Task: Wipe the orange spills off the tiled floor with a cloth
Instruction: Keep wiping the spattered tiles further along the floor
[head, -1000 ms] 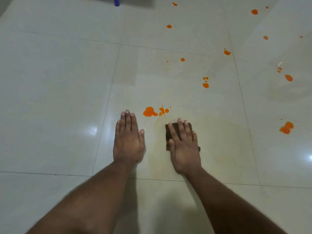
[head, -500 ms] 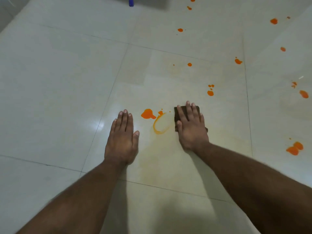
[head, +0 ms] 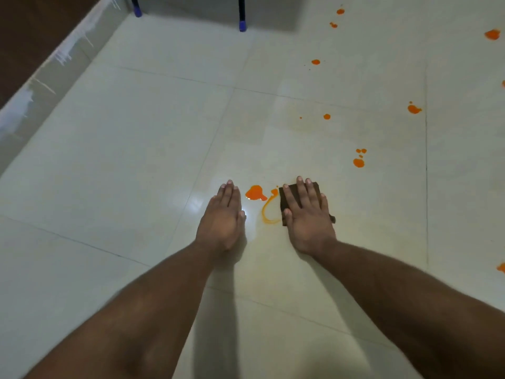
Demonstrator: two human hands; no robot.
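My right hand (head: 308, 217) lies flat on a dark brown cloth (head: 315, 188), pressing it onto the pale tiled floor (head: 136, 149); only the cloth's edges show around the fingers. Just left of the cloth is an orange blob (head: 255, 193) and a thin curved orange smear (head: 267, 212). My left hand (head: 222, 217) rests palm down on the floor, fingers together, holding nothing, left of the blob. Farther off, several orange drops dot the tiles, such as a drop cluster (head: 359, 160) and a splat (head: 414, 108).
Two dark furniture legs with blue feet (head: 241, 24) stand at the top. A pale skirting edge (head: 41, 77) runs along the upper left with dark flooring beyond. More orange spots (head: 492, 34) lie at the far right.
My right hand slid the cloth forward through the small drops, leaving a curved smear. The view shifted, bringing the furniture legs and the skirting into sight. The left hand stayed planted.
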